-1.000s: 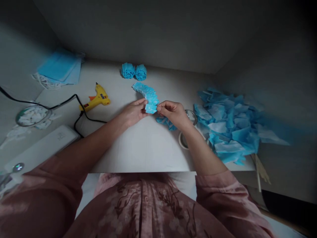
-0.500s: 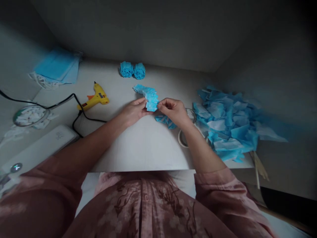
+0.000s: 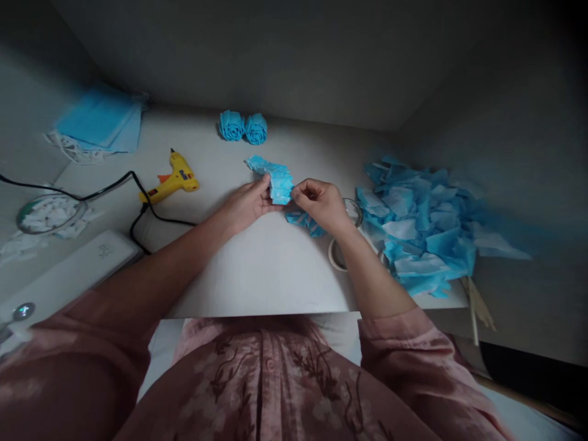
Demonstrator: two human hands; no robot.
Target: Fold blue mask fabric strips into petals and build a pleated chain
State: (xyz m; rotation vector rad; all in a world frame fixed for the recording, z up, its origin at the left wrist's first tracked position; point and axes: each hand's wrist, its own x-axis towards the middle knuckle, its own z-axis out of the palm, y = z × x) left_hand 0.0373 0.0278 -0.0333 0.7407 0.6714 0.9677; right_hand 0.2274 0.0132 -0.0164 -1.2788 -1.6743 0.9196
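Observation:
A pleated strip of light blue mask fabric [image 3: 279, 182] is stretched between my hands above the white table. My left hand [image 3: 248, 205] holds its left side, with the thumb on top and fingers underneath. At the strip's right edge, my right hand [image 3: 321, 201] pinches with thumb and forefinger. Under the right hand lies another folded blue piece [image 3: 305, 223], partly hidden. Two rolled blue fabric roses [image 3: 243, 127] sit side by side farther back.
At the left are a yellow glue gun [image 3: 173, 177] with a black cord, a stack of blue masks [image 3: 101, 119] and a dish of white scraps [image 3: 51, 214]. Tape rolls [image 3: 337, 256] lie by my right forearm, beside a heap of blue fabric pieces [image 3: 422, 220].
My left thumb has shifted up onto the pleated strip, and its fingers reach further beneath. The right hand keeps its pinch at the edge. The whole view has shifted slightly.

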